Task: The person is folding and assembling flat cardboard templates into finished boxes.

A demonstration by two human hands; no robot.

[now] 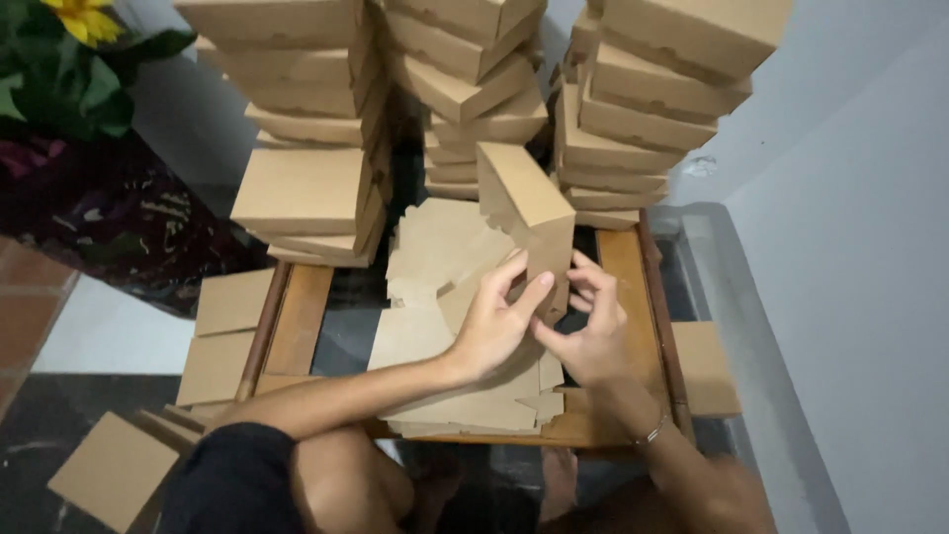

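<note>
At twelve o'clock the box stacks (465, 89) run off the top edge; the yellow flower (84, 18) at eleven is cropped.

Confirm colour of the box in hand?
Plain kraft brown, no print, on the box both hands fold; head view shows it best.

I see plain kraft-brown boxes (306, 119) stacked from eleven to one o'clock, a reddish-brown wooden table (301, 316), a yellow flower (84, 18) with green leaves at ten, and pale grey wall (850, 198).

Wooden table (300, 314) under flat cardboard blanks (435, 336)
</note>
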